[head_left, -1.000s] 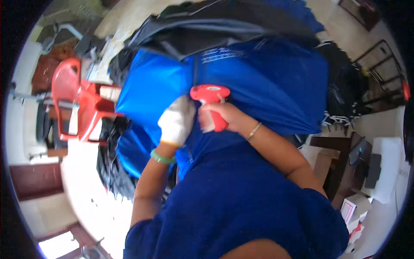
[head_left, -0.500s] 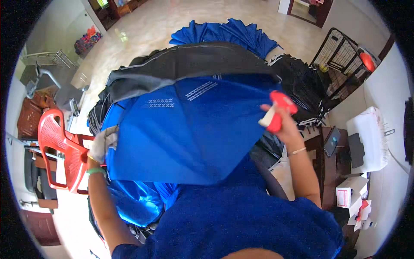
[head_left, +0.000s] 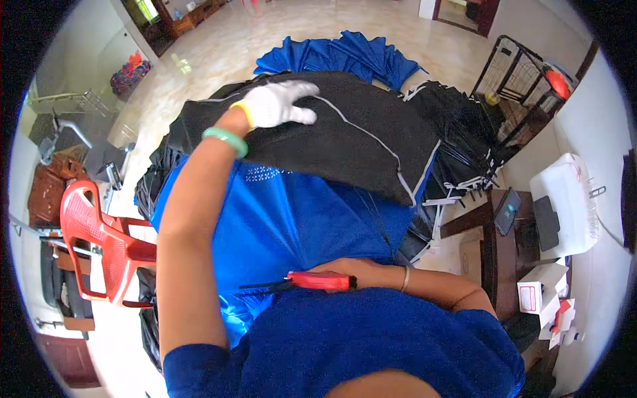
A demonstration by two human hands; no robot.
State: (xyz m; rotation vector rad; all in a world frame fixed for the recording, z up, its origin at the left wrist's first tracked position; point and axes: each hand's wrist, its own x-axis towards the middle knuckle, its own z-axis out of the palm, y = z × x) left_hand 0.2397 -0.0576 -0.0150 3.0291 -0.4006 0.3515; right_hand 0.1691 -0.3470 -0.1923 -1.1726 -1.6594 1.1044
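One left hand (head_left: 272, 105), one right hand (head_left: 344, 266) around one red tool (head_left: 321, 281)

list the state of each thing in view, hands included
left hand: gloved, open, over the black fabric
right hand: bare, closed on the red tool
red tool: held, lying sideways
black fabric: spread over part of the blue fabric
blue fabric: creased, partly covered
far blue fabric: gathered in folds
red chair: upright
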